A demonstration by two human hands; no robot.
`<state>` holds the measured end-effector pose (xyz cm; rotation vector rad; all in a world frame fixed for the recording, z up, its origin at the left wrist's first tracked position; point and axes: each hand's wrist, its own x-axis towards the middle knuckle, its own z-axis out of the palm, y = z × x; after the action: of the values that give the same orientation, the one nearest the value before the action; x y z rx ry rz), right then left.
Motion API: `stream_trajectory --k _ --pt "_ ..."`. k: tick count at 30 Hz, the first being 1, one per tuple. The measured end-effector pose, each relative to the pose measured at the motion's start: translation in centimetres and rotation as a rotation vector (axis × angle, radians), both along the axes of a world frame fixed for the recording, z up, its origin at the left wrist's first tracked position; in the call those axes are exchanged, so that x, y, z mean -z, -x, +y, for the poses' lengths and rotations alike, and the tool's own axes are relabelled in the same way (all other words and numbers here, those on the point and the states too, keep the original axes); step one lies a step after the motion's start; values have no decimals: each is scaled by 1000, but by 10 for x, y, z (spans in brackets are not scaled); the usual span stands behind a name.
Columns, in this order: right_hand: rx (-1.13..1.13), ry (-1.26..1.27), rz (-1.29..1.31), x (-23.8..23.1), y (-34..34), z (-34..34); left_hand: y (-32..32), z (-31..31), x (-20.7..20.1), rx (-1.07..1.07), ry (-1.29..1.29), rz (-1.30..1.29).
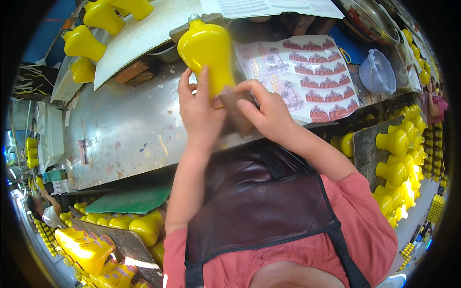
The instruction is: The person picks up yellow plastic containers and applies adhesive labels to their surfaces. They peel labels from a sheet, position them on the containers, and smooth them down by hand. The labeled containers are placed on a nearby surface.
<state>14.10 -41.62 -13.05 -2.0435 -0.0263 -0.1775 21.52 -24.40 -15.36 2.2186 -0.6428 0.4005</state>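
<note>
A glossy yellow bottle (204, 50) with wide shoulders and a clear neck lies on the metal bench, its neck pointing away and resting against a brownish block (214, 20). My left hand (200, 113) grips its narrower lower part, fingers and thumb around it. Between the thumb and fingers of my right hand (271, 110) is a flat brown scraper-like piece (238, 115), blurred by motion. It is beside the bottle's base, where a reddish decal band (217, 102) shows. Whether it touches the band, I cannot tell. To the right lies a sheet of decals (307, 79) with reddish scalloped strips.
Yellow bottles (103, 17) stand on a white board (139, 41) at the far left. More fill racks at the lower left and right (396, 170). A pale blue bucket (378, 72) sits far right. Bricks (132, 72) prop the board. Other people are at both sides.
</note>
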Motion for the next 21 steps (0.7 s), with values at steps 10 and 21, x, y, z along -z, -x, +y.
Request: stream_trajectory --k 10,21 --pt "47 115 -73 -6 -3 -9 -1 9 9 97 102 159" --pt "-10 293 -302 -1 -27 -28 0 -1 8 78 404 356"
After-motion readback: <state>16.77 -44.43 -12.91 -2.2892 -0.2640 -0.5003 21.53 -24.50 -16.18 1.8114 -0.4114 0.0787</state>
